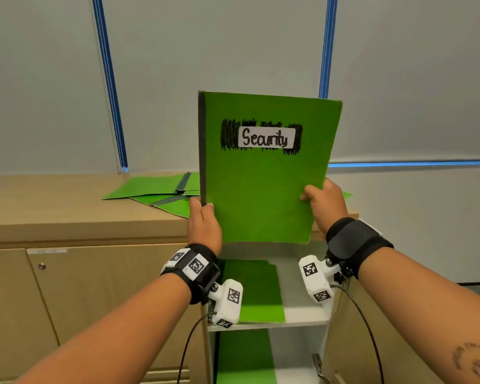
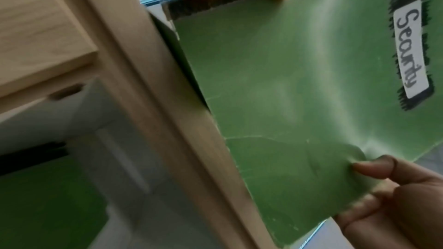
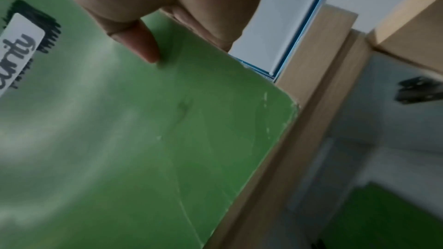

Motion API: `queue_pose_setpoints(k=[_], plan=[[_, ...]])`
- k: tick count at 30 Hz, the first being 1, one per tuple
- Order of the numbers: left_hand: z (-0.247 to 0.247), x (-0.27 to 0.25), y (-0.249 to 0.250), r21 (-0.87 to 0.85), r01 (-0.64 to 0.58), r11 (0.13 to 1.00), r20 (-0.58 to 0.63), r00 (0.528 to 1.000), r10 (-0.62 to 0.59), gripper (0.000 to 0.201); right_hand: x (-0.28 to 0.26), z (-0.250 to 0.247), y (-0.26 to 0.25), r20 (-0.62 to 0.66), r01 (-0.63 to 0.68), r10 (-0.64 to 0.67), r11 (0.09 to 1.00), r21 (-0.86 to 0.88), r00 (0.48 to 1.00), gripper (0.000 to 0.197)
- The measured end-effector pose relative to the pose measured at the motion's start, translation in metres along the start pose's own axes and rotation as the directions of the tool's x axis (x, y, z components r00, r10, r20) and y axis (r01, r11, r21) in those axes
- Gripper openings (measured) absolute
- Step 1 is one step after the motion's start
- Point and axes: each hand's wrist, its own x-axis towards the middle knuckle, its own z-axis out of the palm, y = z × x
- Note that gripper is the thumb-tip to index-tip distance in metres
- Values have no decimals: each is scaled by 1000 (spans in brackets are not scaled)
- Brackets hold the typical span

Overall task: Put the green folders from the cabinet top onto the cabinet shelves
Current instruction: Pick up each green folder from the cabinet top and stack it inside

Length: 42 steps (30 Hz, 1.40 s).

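A green folder (image 1: 263,184) with a white label reading "Security" stands upright in the air above the cabinet's front edge. My left hand (image 1: 203,217) grips its dark spine near the bottom. My right hand (image 1: 320,198) pinches its right edge, thumb on the front cover. The wrist views show the same folder (image 2: 299,82) (image 3: 143,139) close up, with my right thumb (image 3: 141,43) pressed on it. More green folders (image 1: 161,191) lie flat on the wooden cabinet top (image 1: 53,200). One green folder (image 1: 257,289) lies on the upper shelf and another (image 1: 241,356) on the shelf below.
The open compartment has white shelves (image 1: 302,314) under the held folder. A closed wooden door (image 1: 100,300) with a small lock is to the left, and an open door (image 1: 372,342) hangs at the right. Grey blinds with blue strips (image 1: 108,79) fill the wall behind.
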Motion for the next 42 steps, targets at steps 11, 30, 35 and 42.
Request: queue_pose_setpoints(k=[11, 30, 35, 42], plan=[[2, -58, -99, 156, 263, 952, 82, 957, -278, 50, -30, 17, 117, 79, -174, 178, 984, -47, 981, 10], [62, -87, -291, 336, 508, 793, 74, 825, -560, 53, 4, 65, 335, 159, -387, 408, 910, -151, 899, 22], [75, -76, -315, 354, 512, 783, 49, 826, -562, 52, 13, 78, 349, 146, -381, 389, 921, -80, 909, 28], [91, -71, -337, 454, 433, 779, 80, 851, -519, 15, 21, 72, 379, 159, -283, 370, 872, -400, 915, 42]])
